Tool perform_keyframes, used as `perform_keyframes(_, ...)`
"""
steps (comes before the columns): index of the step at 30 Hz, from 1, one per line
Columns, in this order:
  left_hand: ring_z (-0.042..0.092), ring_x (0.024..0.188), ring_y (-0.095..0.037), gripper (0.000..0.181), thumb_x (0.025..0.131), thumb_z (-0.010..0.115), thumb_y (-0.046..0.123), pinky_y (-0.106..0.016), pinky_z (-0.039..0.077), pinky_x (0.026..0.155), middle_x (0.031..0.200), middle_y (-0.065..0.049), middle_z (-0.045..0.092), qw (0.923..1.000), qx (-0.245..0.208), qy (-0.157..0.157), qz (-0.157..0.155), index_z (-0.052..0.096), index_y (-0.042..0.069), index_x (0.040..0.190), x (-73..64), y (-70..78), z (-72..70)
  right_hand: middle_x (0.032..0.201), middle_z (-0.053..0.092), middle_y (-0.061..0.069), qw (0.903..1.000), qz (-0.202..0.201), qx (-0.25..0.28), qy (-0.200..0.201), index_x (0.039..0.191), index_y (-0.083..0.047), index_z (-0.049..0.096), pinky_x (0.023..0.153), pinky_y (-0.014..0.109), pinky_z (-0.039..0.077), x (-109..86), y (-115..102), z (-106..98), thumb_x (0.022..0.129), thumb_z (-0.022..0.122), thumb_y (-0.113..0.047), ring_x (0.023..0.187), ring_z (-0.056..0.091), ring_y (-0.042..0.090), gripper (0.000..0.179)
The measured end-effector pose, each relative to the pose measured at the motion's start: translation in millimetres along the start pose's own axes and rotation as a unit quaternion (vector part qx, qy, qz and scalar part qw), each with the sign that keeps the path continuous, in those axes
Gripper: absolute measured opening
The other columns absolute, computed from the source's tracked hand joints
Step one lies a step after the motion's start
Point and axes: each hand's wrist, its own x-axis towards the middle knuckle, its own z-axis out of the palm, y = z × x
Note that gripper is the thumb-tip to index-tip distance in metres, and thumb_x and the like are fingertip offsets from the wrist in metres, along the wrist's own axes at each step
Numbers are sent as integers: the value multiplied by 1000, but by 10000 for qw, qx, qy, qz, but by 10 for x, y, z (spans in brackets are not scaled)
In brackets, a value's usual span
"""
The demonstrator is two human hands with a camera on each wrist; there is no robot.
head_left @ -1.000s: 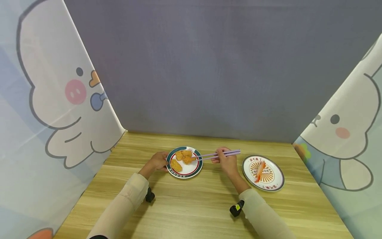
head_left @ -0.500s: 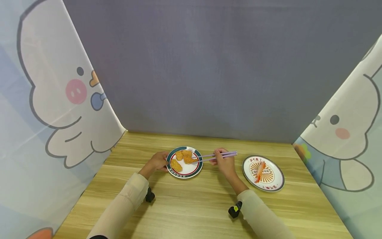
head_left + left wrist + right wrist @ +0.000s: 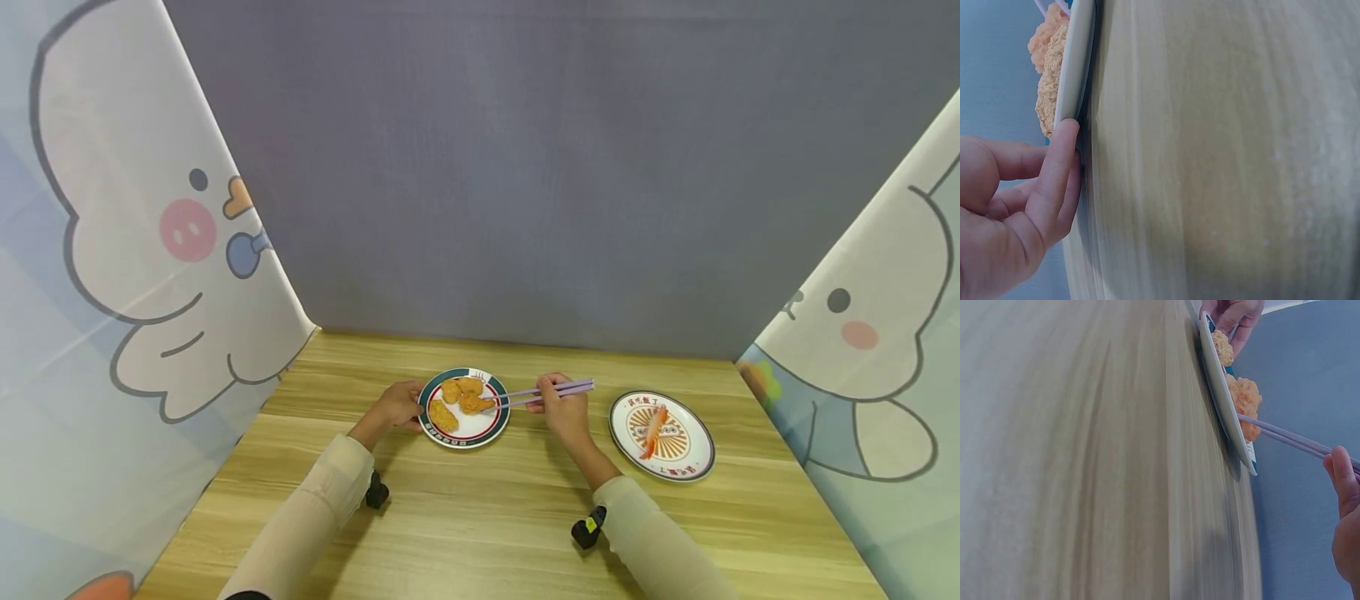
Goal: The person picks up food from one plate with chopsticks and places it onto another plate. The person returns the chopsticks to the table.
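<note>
My left hand (image 3: 397,406) pinches the left rim of a white plate (image 3: 472,427) with a dark green border. In the left wrist view, fingers and thumb meet at the edge of the plate. Several golden fried chicken pieces (image 3: 443,416) lie on it. My right hand (image 3: 566,410) holds a pair of light purple chopsticks (image 3: 576,387) from the plate's right side. Their tips reach the chicken piece nearest them (image 3: 1249,430); whether they clamp it is hard to tell. That piece appears to rest on the plate.
To the right stands a second white plate (image 3: 697,454) with a printed sunburst pattern, holding an orange and white shrimp (image 3: 654,433). Both plates are on a wood-grain table (image 3: 480,517). A grey curtain (image 3: 525,183) hangs behind, with cartoon-printed sheets (image 3: 135,333) at both sides.
My right hand and the chopsticks have shifted slightly left. The chicken piece at the tips has moved a little on the plate. My left hand stays at the rim.
</note>
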Motion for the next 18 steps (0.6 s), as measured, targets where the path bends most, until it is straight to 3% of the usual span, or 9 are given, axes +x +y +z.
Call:
perform_keyframes(11,69,75,-23,52,90,57,-15,-31,68,63,108,-22,60,10000,-6,-24,18,52,-6,142,-34,6,-2,84,65,37,9984,-282,410,272,96,20,59,52,29,65,13,-10,-77,102,51,1,52,69,11,21)
perform_keyframes(18,68,80,-23,57,91,56,-14,-31,68,63,114,-23,59,10000,-15,-41,-51,47,-5,147,-20,1,-11,82,65,25,9971,-251,652,302,94,13,60,54,28,65,28,-60,-184,104,49,0,55,70,13,20)
